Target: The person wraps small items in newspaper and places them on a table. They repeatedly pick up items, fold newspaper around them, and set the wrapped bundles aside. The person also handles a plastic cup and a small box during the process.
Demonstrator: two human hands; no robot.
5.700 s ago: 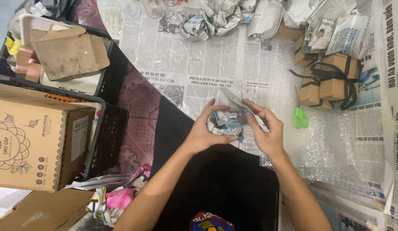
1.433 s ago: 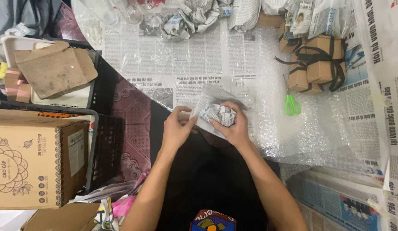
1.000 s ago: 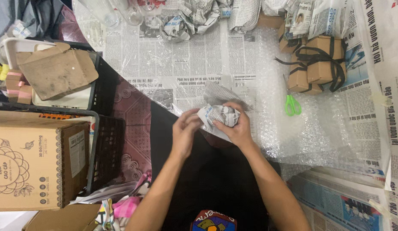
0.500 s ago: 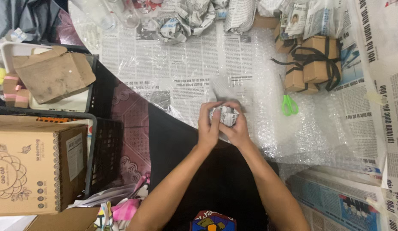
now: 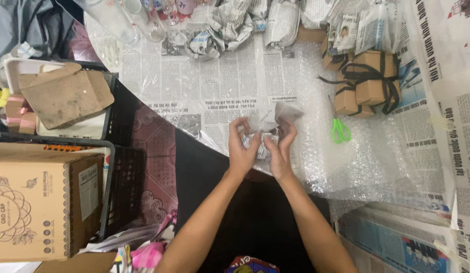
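1. While both hands meet at the near edge of the table, the left hand (image 5: 243, 149) and the right hand (image 5: 281, 151) are closed together around a small bundle wrapped in newspaper (image 5: 262, 146), with the fingers pressing the paper from both sides.
2. The bundle sits just above a sheet of bubble wrap (image 5: 366, 162), and one loose corner of paper (image 5: 288, 111) stands up behind the right fingers.
3. I judge the bundle to be light, and its outside is soft and crumples easily; what is inside is hidden, but the glasses (image 5: 118, 23) at the far edge suggest that it may be fragile.
4. It seems best to hold it around the middle with both palms, not by the loose corner, because that would tear or unfold.
5. The table is covered with flat newspaper sheets (image 5: 204, 81) and more crumpled paper bundles (image 5: 230, 28) lie at the far side.
6. Green scissors (image 5: 340, 130) lie just beside the right hand, and small brown boxes tied with black ribbon (image 5: 368, 83) stand further right.
7. On the left, a large cardboard box (image 5: 40, 202) and a dark crate with cardboard pieces (image 5: 65, 96) stand near the table.
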